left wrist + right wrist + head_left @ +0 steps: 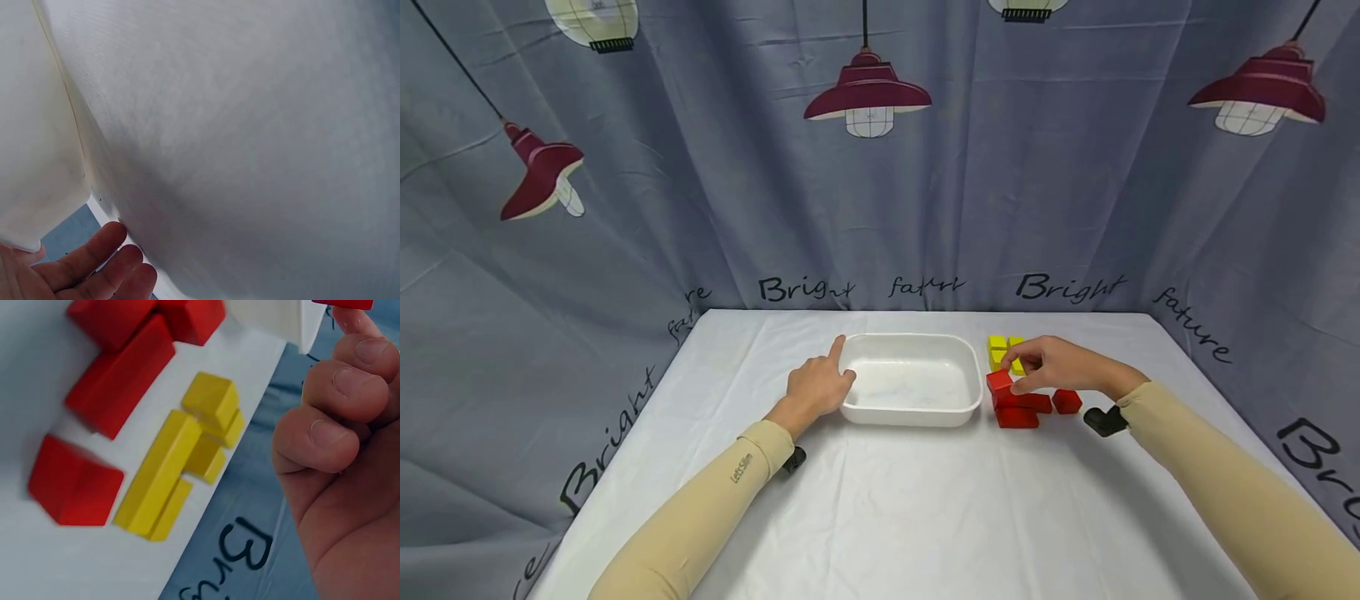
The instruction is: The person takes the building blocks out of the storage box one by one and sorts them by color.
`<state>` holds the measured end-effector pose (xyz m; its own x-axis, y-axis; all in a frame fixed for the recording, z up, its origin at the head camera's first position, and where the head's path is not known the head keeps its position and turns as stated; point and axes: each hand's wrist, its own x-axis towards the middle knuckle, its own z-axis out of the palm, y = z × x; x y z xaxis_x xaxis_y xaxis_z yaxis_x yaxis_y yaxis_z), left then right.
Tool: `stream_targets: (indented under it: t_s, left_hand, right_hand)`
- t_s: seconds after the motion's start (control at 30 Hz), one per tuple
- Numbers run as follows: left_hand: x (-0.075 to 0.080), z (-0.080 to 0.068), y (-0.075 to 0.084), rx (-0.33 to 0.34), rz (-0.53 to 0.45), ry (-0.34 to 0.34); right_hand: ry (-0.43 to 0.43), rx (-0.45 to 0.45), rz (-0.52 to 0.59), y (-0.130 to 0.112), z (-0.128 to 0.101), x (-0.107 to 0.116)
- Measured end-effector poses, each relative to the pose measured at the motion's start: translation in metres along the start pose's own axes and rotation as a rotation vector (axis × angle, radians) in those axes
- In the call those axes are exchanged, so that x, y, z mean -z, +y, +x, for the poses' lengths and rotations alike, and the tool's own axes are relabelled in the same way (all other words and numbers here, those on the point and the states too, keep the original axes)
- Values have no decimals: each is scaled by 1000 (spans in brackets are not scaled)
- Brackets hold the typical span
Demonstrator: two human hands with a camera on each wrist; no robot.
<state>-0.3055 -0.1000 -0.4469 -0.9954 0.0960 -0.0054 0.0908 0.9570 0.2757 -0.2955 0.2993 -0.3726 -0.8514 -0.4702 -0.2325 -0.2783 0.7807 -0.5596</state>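
Observation:
A white rectangular tray (pixel 910 418) stands on the table. My left hand (pixel 817 386) rests at its left side, index finger stretched along the rim and thumb at the edge. In the left wrist view, three loosely bent fingers (pixel 100 253) lie beside the tray wall (pixel 37 125). To the right of the tray, my right hand (pixel 1060 367) pinches a red block (pixel 999 381); only a sliver of a red block (pixel 347 303) shows at the fingertip in the right wrist view. Below this hand lie more red blocks (pixel 1017 417).
Several yellow blocks (pixel 156 475) lie close together behind the red ones, partly covered by the right hand in the head view. A single red block (pixel 1067 402) sits apart at the right. A grey printed curtain (pixel 880 208) hangs behind the white-covered table (pixel 910 508).

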Motion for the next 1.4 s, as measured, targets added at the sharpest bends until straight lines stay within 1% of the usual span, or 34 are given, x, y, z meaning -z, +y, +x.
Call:
stream_targets:
  t_s: [0.3,0.5,0.73,1.0,1.17,1.4]
  left_hand:
    - [1,-1,1,-11,9,18]
    - [1,-1,1,-3,8,12]
    - [1,-1,1,-6,5,10]
    - [1,-1,0,-2,7,16]
    - [3,-1,0,-8,-8,16]
    - [3,-2,1,-8,-11,-2]
  right_hand:
    - [26,-43,48,21,-32,-2]
    - [42,-67,72,39,-45,-8]
    - [74,-99,74,57,-51,-17]
    - [100,-142,83,68,-59,-28]
    - [132,-152,70,77,-64,-33]
    - [173,-139,71,88,-67,-40]
